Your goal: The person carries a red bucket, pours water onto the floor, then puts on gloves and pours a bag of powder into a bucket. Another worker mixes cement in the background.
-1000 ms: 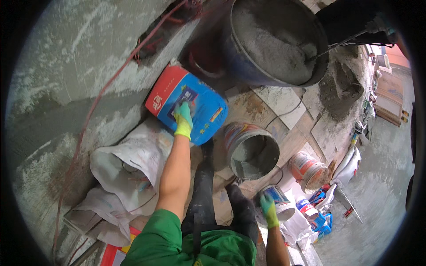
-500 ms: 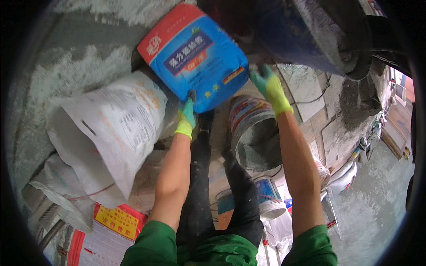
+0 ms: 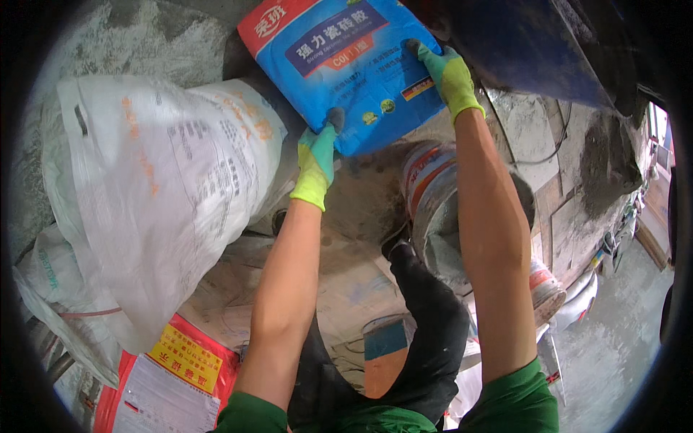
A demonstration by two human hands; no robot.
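Observation:
A full blue and red bag (image 3: 354,79) is tilted ahead of me, its printed face toward me. My left hand (image 3: 319,155), in a yellow-green glove with a grey thumb tip, is closed on its near left edge, thumb on top. At its right edge my right hand (image 3: 447,76), in the same kind of glove, also grips it with the thumb on the printed face. The fingers of both hands are hidden beneath the bag. Below my right hand stands a bucket (image 3: 433,242) with grey mix inside, partly covered by my right forearm.
A large white woven sack (image 3: 188,166) stands to the left. A big dark blue drum-like container (image 3: 520,50) is at the far right. A red and white bag (image 3: 177,379) lies near left. Smaller buckets, including one (image 3: 545,285), sit right of my legs.
The bag has moved away and to the right, with my left hand on it. My right hand has closed on its right edge, where its fingers were spread before. My legs have shifted apart.

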